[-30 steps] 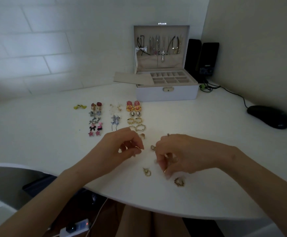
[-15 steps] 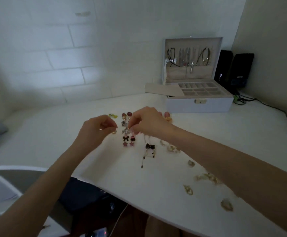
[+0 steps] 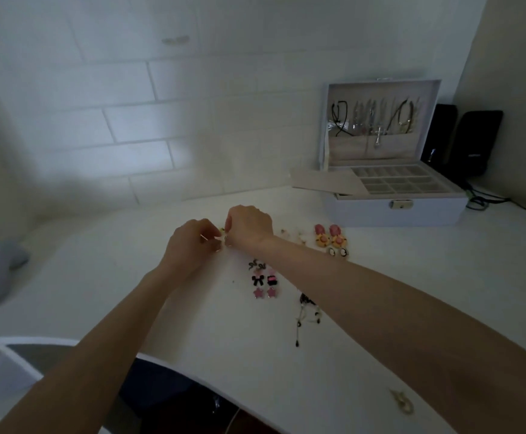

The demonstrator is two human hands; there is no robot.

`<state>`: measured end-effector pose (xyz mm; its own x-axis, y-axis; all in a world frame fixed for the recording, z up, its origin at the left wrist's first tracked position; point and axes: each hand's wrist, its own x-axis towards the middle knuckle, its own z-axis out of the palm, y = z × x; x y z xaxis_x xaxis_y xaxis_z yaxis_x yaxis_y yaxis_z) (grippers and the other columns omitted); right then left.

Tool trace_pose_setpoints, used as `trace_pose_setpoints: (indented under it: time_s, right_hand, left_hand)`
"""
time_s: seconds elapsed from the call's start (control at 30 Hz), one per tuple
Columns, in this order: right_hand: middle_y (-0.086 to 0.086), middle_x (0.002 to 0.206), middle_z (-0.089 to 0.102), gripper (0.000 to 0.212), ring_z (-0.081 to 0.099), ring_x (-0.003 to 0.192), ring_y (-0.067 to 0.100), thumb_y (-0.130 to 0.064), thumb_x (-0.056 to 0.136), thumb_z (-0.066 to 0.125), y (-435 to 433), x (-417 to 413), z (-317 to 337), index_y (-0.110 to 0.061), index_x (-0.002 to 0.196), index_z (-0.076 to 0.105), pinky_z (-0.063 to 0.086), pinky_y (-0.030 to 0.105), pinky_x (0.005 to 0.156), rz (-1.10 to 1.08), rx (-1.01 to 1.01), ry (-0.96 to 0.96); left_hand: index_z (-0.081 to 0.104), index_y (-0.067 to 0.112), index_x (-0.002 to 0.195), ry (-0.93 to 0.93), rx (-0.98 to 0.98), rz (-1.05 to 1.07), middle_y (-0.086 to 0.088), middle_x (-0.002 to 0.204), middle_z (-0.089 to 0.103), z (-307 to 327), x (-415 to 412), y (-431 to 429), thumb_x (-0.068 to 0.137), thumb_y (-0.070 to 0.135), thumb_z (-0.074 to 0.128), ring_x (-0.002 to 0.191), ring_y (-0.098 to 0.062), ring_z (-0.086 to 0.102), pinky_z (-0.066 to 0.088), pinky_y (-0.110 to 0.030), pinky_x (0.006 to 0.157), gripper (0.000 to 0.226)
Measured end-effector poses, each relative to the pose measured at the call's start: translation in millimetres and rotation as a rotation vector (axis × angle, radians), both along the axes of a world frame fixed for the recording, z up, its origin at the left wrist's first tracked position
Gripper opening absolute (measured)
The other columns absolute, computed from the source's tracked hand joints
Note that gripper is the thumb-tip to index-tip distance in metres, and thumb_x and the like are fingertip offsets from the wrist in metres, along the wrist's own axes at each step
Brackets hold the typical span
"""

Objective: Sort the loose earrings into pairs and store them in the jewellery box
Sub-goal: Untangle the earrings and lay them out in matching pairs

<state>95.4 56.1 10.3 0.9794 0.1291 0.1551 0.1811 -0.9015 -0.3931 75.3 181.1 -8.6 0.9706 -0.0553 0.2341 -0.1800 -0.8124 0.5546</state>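
- Toward the table's (image 3: 124,296) back edge, the left hand (image 3: 193,242) and right hand (image 3: 249,225) meet, each pinching small earrings (image 3: 224,242) too tiny to make out.
- Matched pairs (image 3: 265,292) lie in rows mid-table.
- A loose earring (image 3: 404,404) waits near the front edge.
- The jewellery box (image 3: 393,211) stands open at the back right, its compartments seemingly empty; I judge that storing has not begun.

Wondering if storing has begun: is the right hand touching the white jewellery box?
Apart. The head view shows white table between the right hand and the white jewellery box.

home desk (image 3: 380,277), jewellery box (image 3: 393,211), speakers (image 3: 474,142)
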Motion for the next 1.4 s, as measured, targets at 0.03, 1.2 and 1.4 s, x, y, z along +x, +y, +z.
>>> trace_pose_setpoints:
  time_s: [0.03,1.2,1.4]
  right_hand:
    - [0.004,0.105,0.066,0.022,0.060,0.100,0.024,-0.011,0.081,0.060,1.0,1.0,-0.5,-0.015,0.102,0.066,0.044,0.034,0.089,0.005,-0.020,-0.012]
    - [-0.012,0.085,0.063,0.015,0.054,0.071,-0.001,-0.025,0.074,0.076,-77.0,-100.3,39.9,-0.023,0.089,0.074,0.040,0.015,0.061,0.313,-0.085,0.202]
    - [-0.006,0.090,0.070,0.018,0.062,0.084,0.008,-0.024,0.072,0.079,-77.6,-106.6,24.0,-0.017,0.087,0.073,0.048,0.022,0.071,0.283,-0.087,0.171]
  left_hand:
    - [0.064,0.016,0.095,-0.040,0.000,0.006,0.000,0.098,0.058,-1.6,-1.4,1.5,0.083,0.013,0.064,0.081,-0.013,0.056,0.040,-0.026,0.075,0.012]
    - [0.062,0.026,0.093,-0.136,0.132,-0.341,0.014,0.089,0.057,-5.1,-90.4,-27.8,0.083,0.037,0.065,0.083,-0.006,0.049,0.039,-0.018,0.071,0.015]
    - [0.061,0.027,0.089,-0.134,0.148,-0.354,0.014,0.089,0.057,-8.6,-94.8,-33.5,0.084,0.032,0.064,0.082,-0.007,0.047,0.040,-0.021,0.069,0.008]
